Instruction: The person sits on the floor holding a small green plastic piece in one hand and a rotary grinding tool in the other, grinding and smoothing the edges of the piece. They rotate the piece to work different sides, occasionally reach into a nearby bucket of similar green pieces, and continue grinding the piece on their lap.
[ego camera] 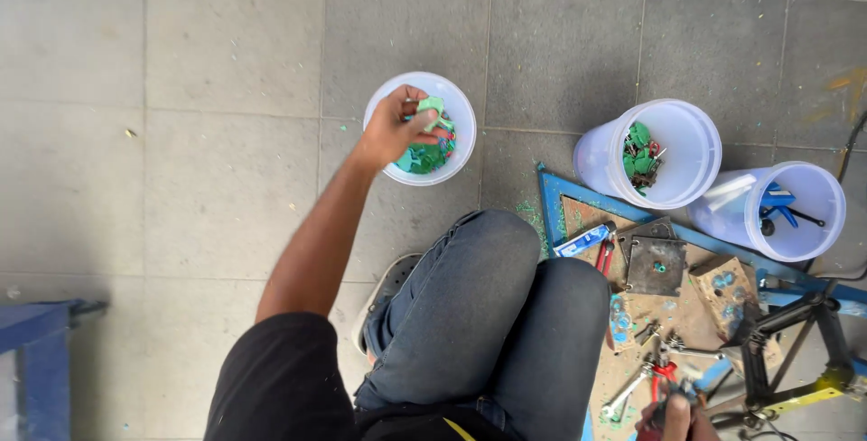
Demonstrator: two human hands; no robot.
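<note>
Head view: left hand (390, 128) pinching a green plastic piece (432, 105) over a white bucket (462, 107), two more buckets (695, 148) right.

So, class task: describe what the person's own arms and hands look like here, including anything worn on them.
Both hands are bare, with no gloves, rings or watch that can be seen. The left hand ends a long bare forearm, uncovered up to a short black sleeve at the upper arm. Only part of the right hand shows at the bottom edge of the picture; its arm is out of view.
</note>
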